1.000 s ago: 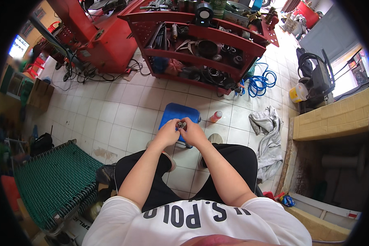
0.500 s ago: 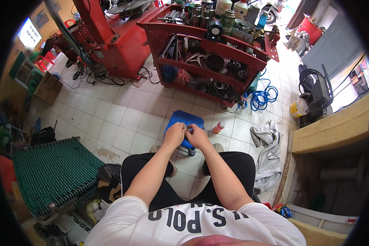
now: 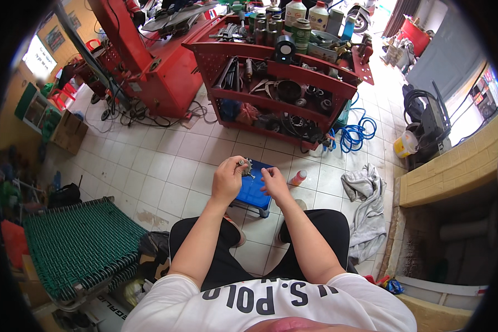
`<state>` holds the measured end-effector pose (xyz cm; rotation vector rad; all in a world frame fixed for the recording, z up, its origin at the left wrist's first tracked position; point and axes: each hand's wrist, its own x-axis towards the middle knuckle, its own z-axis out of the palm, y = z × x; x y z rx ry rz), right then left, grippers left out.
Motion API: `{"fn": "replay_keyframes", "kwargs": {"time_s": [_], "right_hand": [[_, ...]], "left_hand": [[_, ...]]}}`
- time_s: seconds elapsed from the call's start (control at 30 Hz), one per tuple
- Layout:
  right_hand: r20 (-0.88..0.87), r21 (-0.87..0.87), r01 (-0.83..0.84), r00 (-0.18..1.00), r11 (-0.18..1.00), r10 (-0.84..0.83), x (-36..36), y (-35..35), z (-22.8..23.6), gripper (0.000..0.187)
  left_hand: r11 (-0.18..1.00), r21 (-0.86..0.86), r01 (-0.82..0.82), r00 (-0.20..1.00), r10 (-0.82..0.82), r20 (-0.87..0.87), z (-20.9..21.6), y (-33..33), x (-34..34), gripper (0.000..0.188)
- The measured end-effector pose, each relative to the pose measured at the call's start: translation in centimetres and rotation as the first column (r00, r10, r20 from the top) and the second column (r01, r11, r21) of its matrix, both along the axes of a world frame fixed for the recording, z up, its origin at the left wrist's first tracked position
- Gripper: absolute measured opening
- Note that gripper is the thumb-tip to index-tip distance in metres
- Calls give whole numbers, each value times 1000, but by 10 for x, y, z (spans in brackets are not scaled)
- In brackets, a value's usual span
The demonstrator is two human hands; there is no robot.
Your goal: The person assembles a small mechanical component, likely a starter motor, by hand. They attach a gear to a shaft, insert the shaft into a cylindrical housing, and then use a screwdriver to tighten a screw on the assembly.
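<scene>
My left hand point(image 3: 227, 180) is closed around a small metal part with a toothed, gear-like edge point(image 3: 247, 166), lifted over the far left corner of a low blue plastic stool point(image 3: 253, 192). A short round stub stands out of the part by my fingertips, and my palm hides some of it. To the right, above the stool's right edge, my right hand point(image 3: 275, 183) is apart from the part, its fingers loosely bent and spread with nothing visible between them. On the floor beside it stands a small bottle of pinkish-red liquid point(image 3: 298, 177).
Ahead stands a red tool cart point(image 3: 271, 58) loaded with cans and parts, beside a red machine point(image 3: 163, 83). A blue hose point(image 3: 358, 133) lies coiled by the cart. Right are a grey cloth point(image 3: 366, 216) and a yellow ledge point(image 3: 454, 157); left is a green woven seat point(image 3: 83, 240).
My hands, together over the stool before, have come apart. The left rose slightly and moved left with the metal part, now in plainer sight; the right drew away to the right.
</scene>
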<state>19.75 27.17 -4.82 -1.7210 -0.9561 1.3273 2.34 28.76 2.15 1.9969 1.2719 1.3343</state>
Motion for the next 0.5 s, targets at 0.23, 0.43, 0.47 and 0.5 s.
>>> {"fn": "replay_keyframes", "kwargs": {"time_s": [0.23,0.43,0.47,0.5], "right_hand": [[317,419,-411,902,810,294,-1,-10,2,63],[308,249,-485,860,839,406,1,-12,17,67],[283,270,-466,875,843,394,1,-12,15,68],[279,292,-453,883,842,378,1,-12,14,68]], "left_hand": [[988,-137,78,991,-61,121,-11,-5,7,12],[985,-134,111,991,-98,95,-12,-8,10,15],[987,-125,106,992,-96,85,-13,-8,11,15],[985,-135,106,991,-93,99,-13,-8,11,15]]}}
